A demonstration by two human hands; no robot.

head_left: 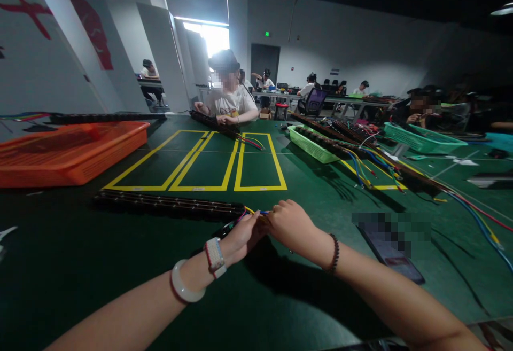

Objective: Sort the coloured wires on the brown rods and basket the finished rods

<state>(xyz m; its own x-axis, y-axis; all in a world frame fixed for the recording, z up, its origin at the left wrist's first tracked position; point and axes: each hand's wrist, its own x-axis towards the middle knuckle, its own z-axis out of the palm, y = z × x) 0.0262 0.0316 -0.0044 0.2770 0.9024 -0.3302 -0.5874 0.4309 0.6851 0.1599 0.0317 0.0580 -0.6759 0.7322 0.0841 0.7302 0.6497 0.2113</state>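
A long black strip assembly (172, 205) lies across the green table in front of me, with coloured wires (250, 210) coming from its right end. Both hands meet at these wires. My left hand (242, 236) is closed, its thumb pressed along them. Close against it, my right hand (292, 225) is curled over the wires' far part, its knuckles up. The wire ends are hidden by my fingers. A small dark piece (227, 228) with a bit of green shows beside my left hand; I cannot make out its kind.
Yellow tape rectangles (260, 187) mark the table. At left stands an orange basket (116, 150); at right, a green basket (312, 145) bears more wired strips. A phone (390, 252) lies by my right forearm. Across the table a person (230, 100) handles another strip.
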